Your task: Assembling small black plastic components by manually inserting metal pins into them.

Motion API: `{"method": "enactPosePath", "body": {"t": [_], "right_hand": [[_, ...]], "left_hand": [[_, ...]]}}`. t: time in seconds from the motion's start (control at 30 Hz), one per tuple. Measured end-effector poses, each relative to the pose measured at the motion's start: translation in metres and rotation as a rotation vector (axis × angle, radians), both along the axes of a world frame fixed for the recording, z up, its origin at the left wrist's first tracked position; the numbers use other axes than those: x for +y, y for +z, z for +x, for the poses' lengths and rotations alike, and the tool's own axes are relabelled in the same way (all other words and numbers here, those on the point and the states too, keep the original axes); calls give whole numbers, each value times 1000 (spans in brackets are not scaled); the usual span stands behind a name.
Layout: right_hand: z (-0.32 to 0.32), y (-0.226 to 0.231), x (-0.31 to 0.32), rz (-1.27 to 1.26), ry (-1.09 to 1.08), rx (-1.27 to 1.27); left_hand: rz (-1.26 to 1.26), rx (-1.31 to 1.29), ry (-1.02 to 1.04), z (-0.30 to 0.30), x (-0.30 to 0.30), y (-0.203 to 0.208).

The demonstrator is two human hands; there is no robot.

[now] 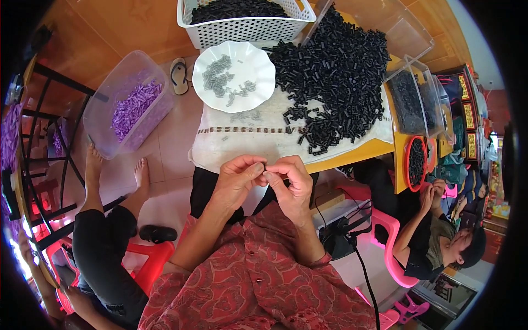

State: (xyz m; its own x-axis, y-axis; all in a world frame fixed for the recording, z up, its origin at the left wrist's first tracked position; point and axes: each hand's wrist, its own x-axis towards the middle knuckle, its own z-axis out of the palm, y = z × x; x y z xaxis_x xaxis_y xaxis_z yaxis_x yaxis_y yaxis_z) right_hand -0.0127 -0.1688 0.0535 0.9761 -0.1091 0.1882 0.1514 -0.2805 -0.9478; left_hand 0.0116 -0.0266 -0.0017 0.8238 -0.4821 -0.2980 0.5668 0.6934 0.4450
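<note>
- On the left, a careless sweep of my wrist could tip the white plate [258, 63], since it is shallow and its clear pieces [217, 77] lie loose in it.
- Just below the plate, a few stray clear pieces [247, 116] lie on the white cloth [220, 146]; a tug on the cloth, I reckon, could scatter them, and they would be hard to spot against it.
- In the middle, the small dark piece [263, 166] is at my fingertips, near the cloth's front edge. It could slip if my pinch slackens, and drop into my lap or to the floor, because it is tiny.
- To the right, the heap of black pieces [341, 71] is piled loosely; a knock could send some over the edge of the tabletop [355, 158].
- My left hand [236, 181] comes up from the lower left, fingers bent, thumb and forefinger pinching toward the dark piece.
- My right hand [290, 184] meets it from the lower right, fingers curled, its thumb tip pointing up and left at the piece. Which hand bears the grip, I cannot tell.
</note>
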Motion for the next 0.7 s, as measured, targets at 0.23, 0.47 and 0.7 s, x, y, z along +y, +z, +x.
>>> {"method": "enactPosePath", "body": {"t": [0.23,0.47,0.7], "right_hand": [[10,0,-12,-182,0,-35],[43,-17,-48,-691,-347,-60],[59,-21,-52,-965,-324,144]], "left_hand": [[10,27,17,3,0,0],[-94,99,30,6,0,7],[-76,85,29,5,3,6]]}}
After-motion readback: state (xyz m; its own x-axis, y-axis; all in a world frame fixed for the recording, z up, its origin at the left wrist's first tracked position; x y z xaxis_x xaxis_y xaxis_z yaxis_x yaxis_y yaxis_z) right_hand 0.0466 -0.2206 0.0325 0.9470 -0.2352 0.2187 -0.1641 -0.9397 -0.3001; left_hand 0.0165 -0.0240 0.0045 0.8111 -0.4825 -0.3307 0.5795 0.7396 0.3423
